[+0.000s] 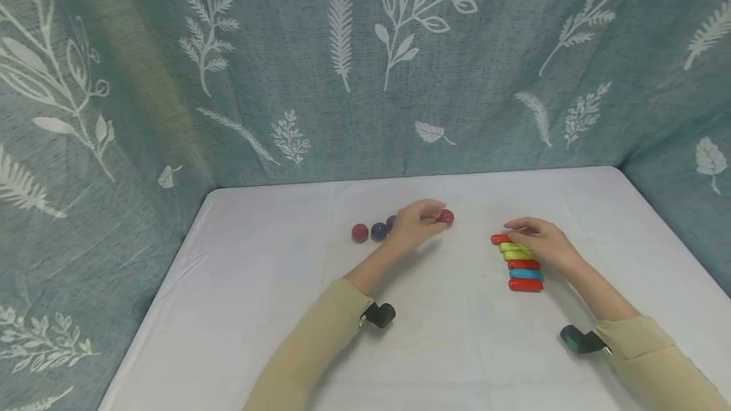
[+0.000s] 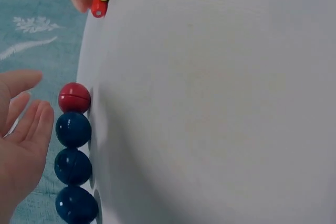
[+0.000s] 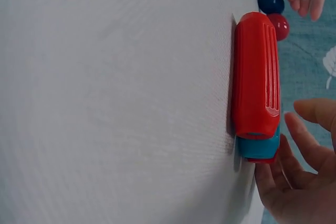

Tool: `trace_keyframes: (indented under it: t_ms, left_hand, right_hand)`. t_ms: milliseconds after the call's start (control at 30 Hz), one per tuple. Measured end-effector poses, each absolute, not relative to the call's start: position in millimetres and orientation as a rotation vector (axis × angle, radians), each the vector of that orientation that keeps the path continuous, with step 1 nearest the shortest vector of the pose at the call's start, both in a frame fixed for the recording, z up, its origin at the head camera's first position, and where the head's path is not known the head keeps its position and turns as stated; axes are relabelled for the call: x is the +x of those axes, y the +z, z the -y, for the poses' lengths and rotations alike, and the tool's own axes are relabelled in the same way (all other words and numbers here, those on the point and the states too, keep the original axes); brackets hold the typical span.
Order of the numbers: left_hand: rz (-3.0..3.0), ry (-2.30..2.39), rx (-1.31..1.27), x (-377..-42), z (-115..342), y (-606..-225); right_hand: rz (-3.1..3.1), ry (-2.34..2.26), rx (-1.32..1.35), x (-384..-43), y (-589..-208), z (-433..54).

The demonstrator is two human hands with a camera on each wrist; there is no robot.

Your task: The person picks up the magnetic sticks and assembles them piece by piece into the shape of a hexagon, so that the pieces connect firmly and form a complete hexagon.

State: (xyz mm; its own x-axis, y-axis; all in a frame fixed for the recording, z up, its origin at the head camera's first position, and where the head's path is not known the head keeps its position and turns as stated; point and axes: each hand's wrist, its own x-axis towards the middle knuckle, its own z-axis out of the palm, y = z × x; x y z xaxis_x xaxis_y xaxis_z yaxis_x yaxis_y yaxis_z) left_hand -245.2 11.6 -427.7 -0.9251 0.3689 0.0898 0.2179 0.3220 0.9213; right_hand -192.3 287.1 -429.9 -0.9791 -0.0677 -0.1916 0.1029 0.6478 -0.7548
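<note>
My left hand (image 1: 415, 226) is over a line of glossy balls, with thumb and fingers parted near the red ball (image 1: 447, 217) at its right end. The left wrist view shows those fingers beside that ball, and several dark blue balls (image 2: 73, 129) adjoining it. Another red ball (image 1: 360, 233) lies at the line's left end. My right hand (image 1: 541, 243) hovers at the far end of a column of short plastic ribbed cylinders, its fingers loosely bent near a red cylinder (image 1: 499, 239). Behind it come yellow-green ones (image 1: 516, 255), then red and a blue cylinder (image 1: 526, 274).
A white cloth (image 1: 274, 284) covers the table. Past its back edge hangs a blue-green curtain (image 1: 354, 132) with white leaf prints, which also runs down both sides. Black wrist-worn devices (image 1: 381, 315) stick out near both sleeve cuffs.
</note>
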Motion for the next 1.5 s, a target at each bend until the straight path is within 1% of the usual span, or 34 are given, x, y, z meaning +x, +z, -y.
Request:
trace_keyframes:
  t_ms: [300,667,967,1300,1500]
  left_hand:
    - [-2.521,1.566,0.655,-257,-27,-425]
    - [-2.732,1.047,0.862,-262,-33,-424]
    - [-2.83,0.752,0.909,-260,-39,-420]
    - [-2.815,0.597,0.942,-258,-41,-417]
    - [-2.756,0.593,0.954,-250,-43,-422]
  right_hand:
    - [-2.685,-1.225,0.001,-192,-432,-285]
    - [-2.723,-1.205,-0.034,-191,-432,-282]
    - [-2.717,-1.175,-0.016,-193,-432,-280]
    - [-2.714,-1.182,-0.032,-193,-432,-282]
    - [-2.721,-1.176,-0.048,-193,-432,-283]
